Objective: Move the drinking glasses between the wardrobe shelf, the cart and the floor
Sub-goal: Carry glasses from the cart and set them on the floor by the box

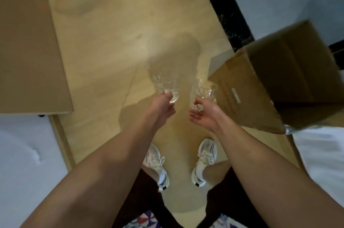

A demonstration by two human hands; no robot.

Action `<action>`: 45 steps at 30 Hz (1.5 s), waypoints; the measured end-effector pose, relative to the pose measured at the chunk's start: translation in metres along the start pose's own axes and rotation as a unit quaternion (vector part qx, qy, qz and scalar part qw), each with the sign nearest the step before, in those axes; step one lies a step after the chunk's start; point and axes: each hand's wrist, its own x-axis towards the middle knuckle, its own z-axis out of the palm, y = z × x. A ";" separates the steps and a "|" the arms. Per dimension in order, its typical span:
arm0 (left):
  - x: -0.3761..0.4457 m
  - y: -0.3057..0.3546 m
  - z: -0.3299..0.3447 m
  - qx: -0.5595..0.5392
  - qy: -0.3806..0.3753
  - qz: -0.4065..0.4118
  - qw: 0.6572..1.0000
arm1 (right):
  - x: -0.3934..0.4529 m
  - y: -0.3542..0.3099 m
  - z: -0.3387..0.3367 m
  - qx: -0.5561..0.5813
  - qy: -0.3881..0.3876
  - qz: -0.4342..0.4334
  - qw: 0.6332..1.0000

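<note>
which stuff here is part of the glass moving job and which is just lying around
Job: left glass held by left hand; right glass held by right hand; floor.
Lying about: cardboard box, flat cardboard.

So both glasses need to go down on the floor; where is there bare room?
Bare wooden floor lies open ahead of the hands, between the flat cardboard at left and the open cardboard box at right. It is tighter beside that box and near the shoes.

Bare forearms; dark trousers (141,196); white sneakers (205,160), yellow-green accents.
</note>
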 end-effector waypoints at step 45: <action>-0.725 -0.042 -0.210 -0.509 0.435 0.275 0.690 | -0.650 0.062 0.289 -0.629 -0.463 -0.149 0.606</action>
